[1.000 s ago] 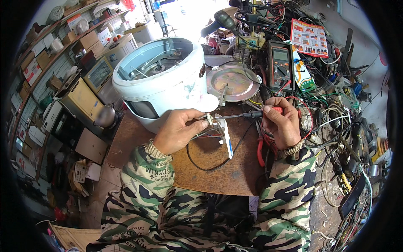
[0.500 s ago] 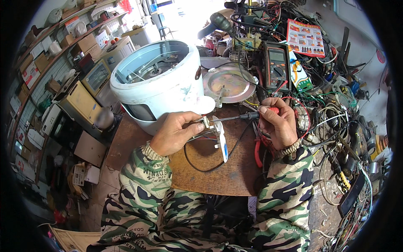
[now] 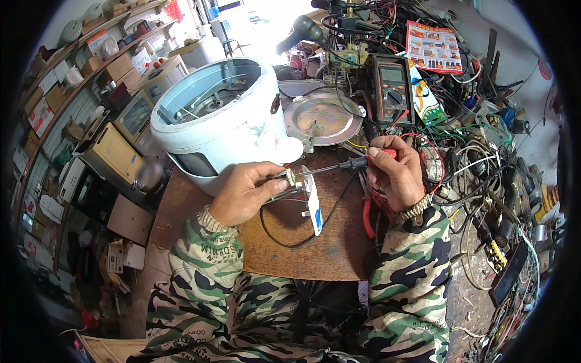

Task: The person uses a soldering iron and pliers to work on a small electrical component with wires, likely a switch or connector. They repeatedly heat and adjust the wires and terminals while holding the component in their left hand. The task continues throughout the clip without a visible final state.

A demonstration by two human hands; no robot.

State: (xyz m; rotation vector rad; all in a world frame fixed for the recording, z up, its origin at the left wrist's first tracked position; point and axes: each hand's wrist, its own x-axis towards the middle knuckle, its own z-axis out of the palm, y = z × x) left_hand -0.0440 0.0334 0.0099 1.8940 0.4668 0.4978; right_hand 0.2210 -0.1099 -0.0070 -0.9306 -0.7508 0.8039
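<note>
Between the thumb and fingers of my left hand (image 3: 241, 192) is a small pale switch-like part (image 3: 290, 176). Joined to it, a white plastic panel (image 3: 312, 207) with a blue patch stands nearly edge-on above the table. My right hand (image 3: 398, 174) is closed round the red and black handle of a screwdriver (image 3: 353, 163). Its metal shaft points left across the top of the panel, with the tip at or very near the small part; exact contact is too small to tell. A black cable (image 3: 287, 244) loops below the panel.
A white rice cooker body (image 3: 242, 136) lies open-topped at the back left of the wooden table (image 3: 284, 266). Behind my hands are a round metal plate (image 3: 296, 130) and a multimeter (image 3: 394, 97). Red-handled pliers (image 3: 368, 218) and tangled wires (image 3: 478, 151) lie on the right.
The whole scene has shifted slightly left in the view. Both hands keep their grips, and the screwdriver and panel hold nearly the same position to each other.
</note>
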